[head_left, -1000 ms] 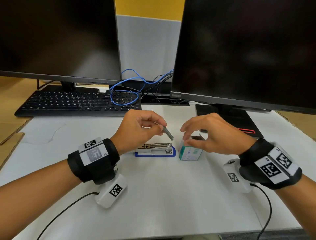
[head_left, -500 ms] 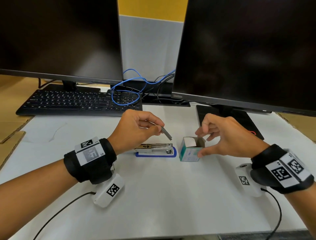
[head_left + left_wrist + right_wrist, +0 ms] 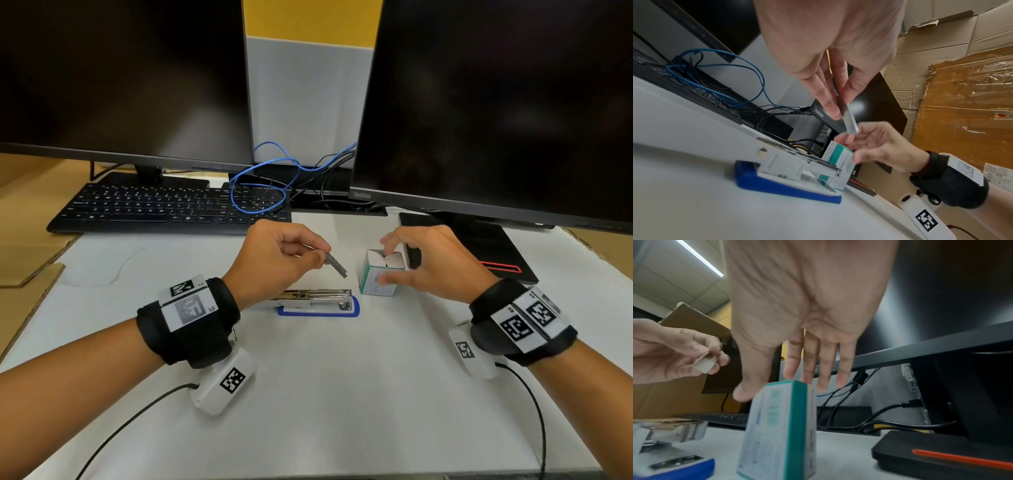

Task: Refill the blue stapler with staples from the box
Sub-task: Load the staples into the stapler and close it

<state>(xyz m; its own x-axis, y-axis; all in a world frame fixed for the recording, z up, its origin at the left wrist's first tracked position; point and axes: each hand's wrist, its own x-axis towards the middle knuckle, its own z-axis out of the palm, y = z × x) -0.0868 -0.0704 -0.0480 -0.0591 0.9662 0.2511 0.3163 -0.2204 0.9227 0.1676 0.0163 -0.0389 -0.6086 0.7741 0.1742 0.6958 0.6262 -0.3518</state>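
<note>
The blue stapler (image 3: 318, 303) lies on the white table with its metal magazine (image 3: 797, 164) showing on top. My left hand (image 3: 322, 257) hovers just above it and pinches a grey strip of staples (image 3: 337, 265) between thumb and fingers; the strip (image 3: 851, 120) points down to the right. To the stapler's right stands the teal and white staple box (image 3: 378, 279), upright, top flaps open. My right hand (image 3: 387, 263) is at the box. Its thumb touches the front face. Its nearly straight fingers (image 3: 826, 369) reach over the top behind the box (image 3: 777, 426).
Two dark monitors (image 3: 120, 78) (image 3: 496, 102) stand at the back, with a black keyboard (image 3: 164, 209) and tangled blue and black cables (image 3: 260, 185) below them. A black monitor base with a red stripe (image 3: 479, 253) lies just behind the box. Cardboard (image 3: 27, 267) borders the table's left edge.
My right hand lifted off the box top, uncovering the open flaps, then came back with its thumb on the front face. My left hand has held the staple strip almost still.
</note>
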